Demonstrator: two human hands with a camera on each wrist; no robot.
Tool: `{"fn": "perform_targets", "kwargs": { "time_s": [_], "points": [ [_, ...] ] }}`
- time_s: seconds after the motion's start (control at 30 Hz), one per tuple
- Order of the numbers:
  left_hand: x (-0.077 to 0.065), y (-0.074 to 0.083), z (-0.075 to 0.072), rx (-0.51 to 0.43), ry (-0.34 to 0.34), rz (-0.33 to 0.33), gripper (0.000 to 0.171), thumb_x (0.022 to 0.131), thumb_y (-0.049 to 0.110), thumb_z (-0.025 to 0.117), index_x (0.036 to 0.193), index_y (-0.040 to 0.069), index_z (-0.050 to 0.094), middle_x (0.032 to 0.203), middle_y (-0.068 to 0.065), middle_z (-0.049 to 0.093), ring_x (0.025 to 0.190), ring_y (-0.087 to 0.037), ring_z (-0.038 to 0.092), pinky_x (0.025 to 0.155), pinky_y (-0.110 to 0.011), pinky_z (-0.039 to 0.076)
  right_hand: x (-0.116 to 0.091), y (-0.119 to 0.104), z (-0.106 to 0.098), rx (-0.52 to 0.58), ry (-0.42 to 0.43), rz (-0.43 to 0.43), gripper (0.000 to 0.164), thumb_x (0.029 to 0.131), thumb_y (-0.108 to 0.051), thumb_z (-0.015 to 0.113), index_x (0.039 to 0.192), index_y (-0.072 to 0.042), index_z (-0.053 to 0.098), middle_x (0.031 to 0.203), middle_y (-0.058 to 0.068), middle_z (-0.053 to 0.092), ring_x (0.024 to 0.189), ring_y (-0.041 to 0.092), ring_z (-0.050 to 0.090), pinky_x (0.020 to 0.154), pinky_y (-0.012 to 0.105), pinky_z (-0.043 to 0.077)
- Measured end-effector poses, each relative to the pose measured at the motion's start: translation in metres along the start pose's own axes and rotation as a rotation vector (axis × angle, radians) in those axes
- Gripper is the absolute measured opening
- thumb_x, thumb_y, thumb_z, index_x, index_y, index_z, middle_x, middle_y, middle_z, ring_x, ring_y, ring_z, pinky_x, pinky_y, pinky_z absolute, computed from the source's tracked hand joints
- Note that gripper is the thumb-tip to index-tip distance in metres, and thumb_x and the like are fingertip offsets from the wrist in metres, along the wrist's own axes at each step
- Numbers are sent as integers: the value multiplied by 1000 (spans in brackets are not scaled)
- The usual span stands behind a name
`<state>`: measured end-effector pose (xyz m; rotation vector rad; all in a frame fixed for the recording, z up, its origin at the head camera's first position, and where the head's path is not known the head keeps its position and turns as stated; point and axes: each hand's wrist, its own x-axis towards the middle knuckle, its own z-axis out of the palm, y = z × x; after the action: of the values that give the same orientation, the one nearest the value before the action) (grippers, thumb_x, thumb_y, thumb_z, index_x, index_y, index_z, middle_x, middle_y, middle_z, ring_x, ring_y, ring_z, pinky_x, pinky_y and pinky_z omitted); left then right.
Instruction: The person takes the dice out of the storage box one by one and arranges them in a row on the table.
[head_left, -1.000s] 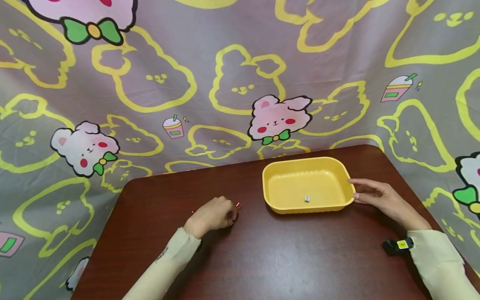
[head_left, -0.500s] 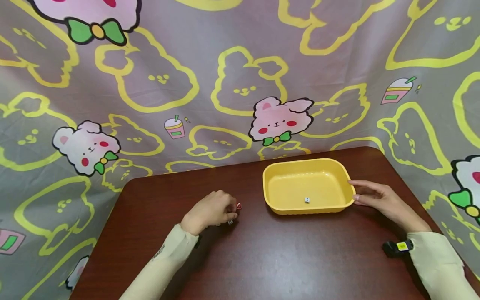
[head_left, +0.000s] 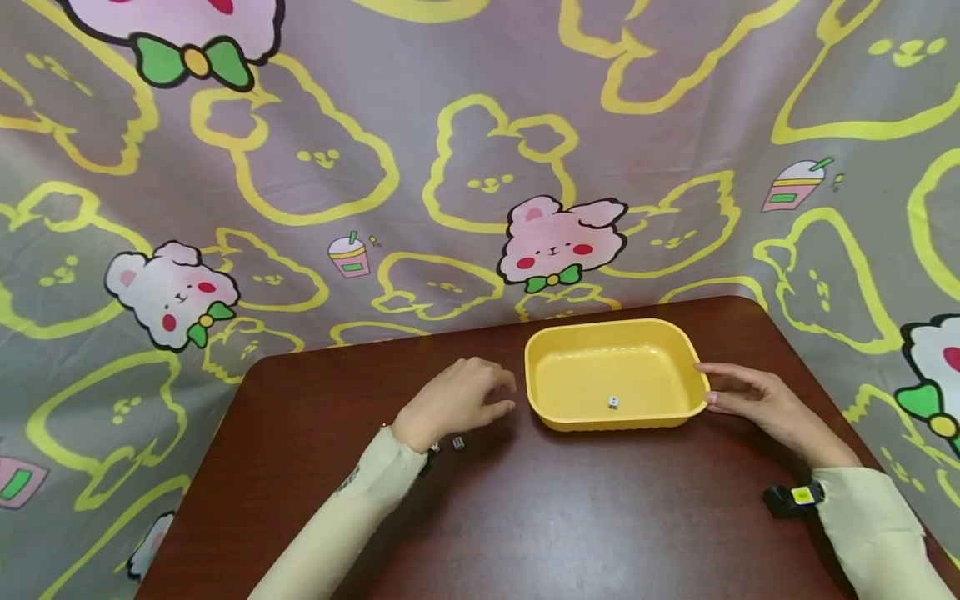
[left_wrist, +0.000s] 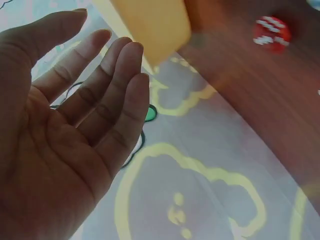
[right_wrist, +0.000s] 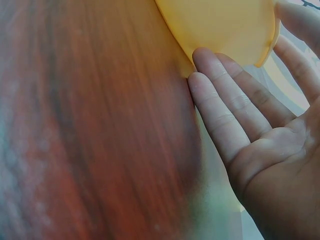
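Note:
In the head view my left hand (head_left: pixel 461 400) hovers over the table just left of a yellow plastic tray (head_left: pixel 542 412). Its palm looks bare in the left wrist view, fingers lightly bent and thumb apart. A red die (left_wrist: pixel 271 33) with white pips lies on the table beyond that hand. Below the hand in the head view sits a pale die (head_left: pixel 459 443), with another small die (head_left: pixel 435 447) partly covered by the wrist. One white die (head_left: pixel 613 402) rests inside the tray. My right hand (head_left: pixel 772 408) touches the tray's right end with extended fingertips (right_wrist: pixel 202 82).
The dark wooden table (head_left: pixel 570 517) has rounded back corners. A patterned cloth curtain (head_left: pixel 420 192) rises behind and beside it. A tiny red spot (head_left: pixel 386 425) shows left of my left wrist. A black wrist device (head_left: pixel 793 498) hangs under my right cuff.
My left hand has moved right and up toward the tray, uncovering dice behind it and covering where a red die showed. My right hand and the tray have stayed put.

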<state>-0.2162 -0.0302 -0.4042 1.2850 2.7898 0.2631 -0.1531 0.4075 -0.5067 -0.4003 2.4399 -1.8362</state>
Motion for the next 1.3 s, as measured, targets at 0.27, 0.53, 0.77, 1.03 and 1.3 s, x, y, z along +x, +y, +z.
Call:
{"fn": "perform_targets", "kwargs": {
  "time_s": [0.27, 0.53, 0.77, 1.03, 1.3],
  "points": [
    [14, 10, -8, -20, 0, 41, 16, 87, 29, 70, 102, 23, 71, 80, 15, 62, 69, -6, 52, 66, -21, 46, 3, -1, 0, 5, -8, -5, 51, 92, -5, 62, 137, 8, 45, 123, -19, 61, 96, 4, 70, 76, 30, 58],
    [33, 22, -11, 25, -1, 89, 19, 87, 28, 68, 103, 17, 71, 78, 7, 65, 67, -5, 53, 64, -20, 45, 1, -5, -1, -24, 3, 21, 51, 92, -8, 63, 138, 5, 46, 122, -22, 60, 96, 4, 70, 76, 29, 58],
    [57, 41, -15, 40, -48, 117, 25, 88, 32, 68, 108, 16, 71, 91, 7, 69, 76, -6, 57, 72, -23, 49, 2, -2, 2, -20, -4, 9, 51, 92, -8, 63, 138, 6, 46, 124, -19, 60, 97, 5, 70, 76, 29, 58],
    [74, 53, -16, 38, -73, 127, 22, 90, 34, 66, 105, 19, 71, 88, 7, 67, 78, -6, 56, 73, -21, 48, 1, 0, 1, -3, -3, -3, 50, 92, -6, 62, 137, 7, 46, 123, -20, 61, 97, 4, 70, 76, 29, 58],
    [97, 69, -19, 27, -114, 143, 25, 91, 36, 65, 109, 20, 71, 92, 10, 66, 82, -4, 57, 76, -21, 48, -1, -1, 1, -23, -3, -4, 50, 92, -6, 62, 138, 6, 46, 123, -20, 61, 97, 4, 70, 76, 29, 59]
  ]
}}
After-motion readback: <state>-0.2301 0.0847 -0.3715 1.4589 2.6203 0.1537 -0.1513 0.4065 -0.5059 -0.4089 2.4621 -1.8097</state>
